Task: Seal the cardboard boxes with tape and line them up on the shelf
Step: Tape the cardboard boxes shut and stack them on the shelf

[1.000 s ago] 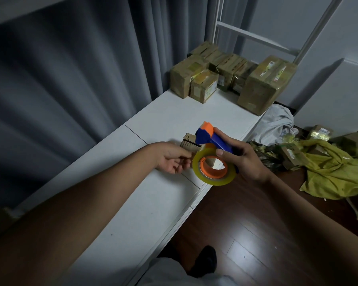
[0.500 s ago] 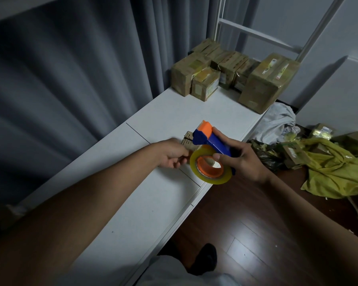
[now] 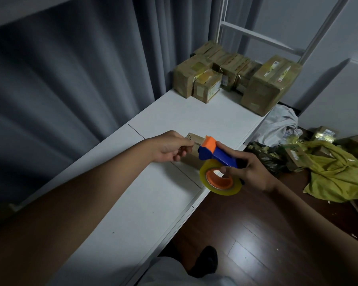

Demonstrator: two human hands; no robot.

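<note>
A small cardboard box [image 3: 194, 141] lies on the white shelf top [image 3: 145, 203], mostly hidden behind my hands. My left hand [image 3: 172, 148] grips its near left end with curled fingers. My right hand [image 3: 248, 170] holds a blue and orange tape dispenser [image 3: 213, 153] by its handle, with its orange head against the top of the box. The yellowish tape roll [image 3: 220, 179] hangs below the handle, over the shelf's front edge. Several taped boxes [image 3: 232, 77] stand grouped at the far end of the shelf.
Grey curtains [image 3: 70, 89] hang along the shelf's left side. A white frame [image 3: 256, 36] rises behind the far boxes. On the wooden floor [image 3: 256, 244] at the right lie a yellow cloth [image 3: 339, 174], a white cloth [image 3: 281, 124] and loose boxes [image 3: 324, 133].
The dispenser has moved up and away from me, so its orange head now rests on the small box. My left hand has stayed on the box.
</note>
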